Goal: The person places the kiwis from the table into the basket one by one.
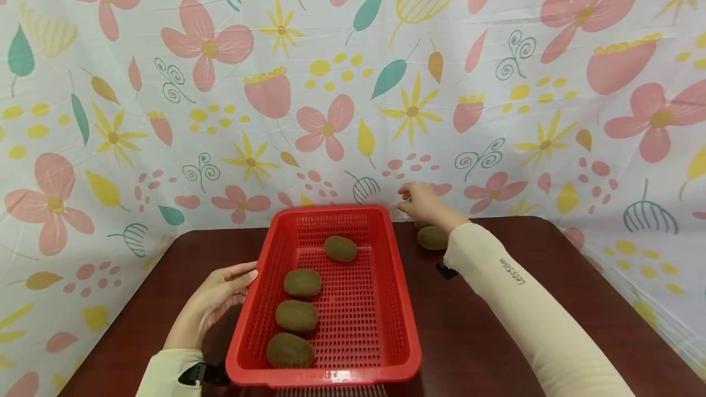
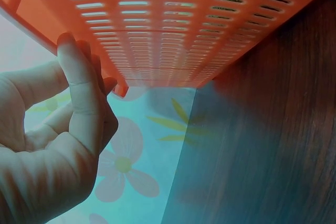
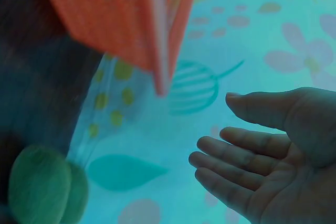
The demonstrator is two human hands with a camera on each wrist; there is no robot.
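Observation:
My left hand point(image 1: 217, 296) is at the left side of a red plastic basket point(image 1: 409, 323), its fingertips against the outside just under the rim. In the left wrist view the fingers point(image 2: 79, 87) reach up to that rim. Several brown kiwis lie in the basket: one kiwi point(image 1: 340, 249) toward the far end, the others in a row along the left side. My right hand point(image 1: 427, 204) is raised beyond the basket's far right corner, holding nothing. Close below it, a kiwi point(image 1: 432, 238) lies on the table with another kiwi point(image 3: 77, 195) partly hidden behind it.
The dark brown table point(image 1: 485, 323) extends on both sides of the basket. A flower-printed cloth point(image 1: 353, 78) hangs right behind the table's back edge. Part of a slotted surface point(image 1: 331, 391) shows below the basket's near rim.

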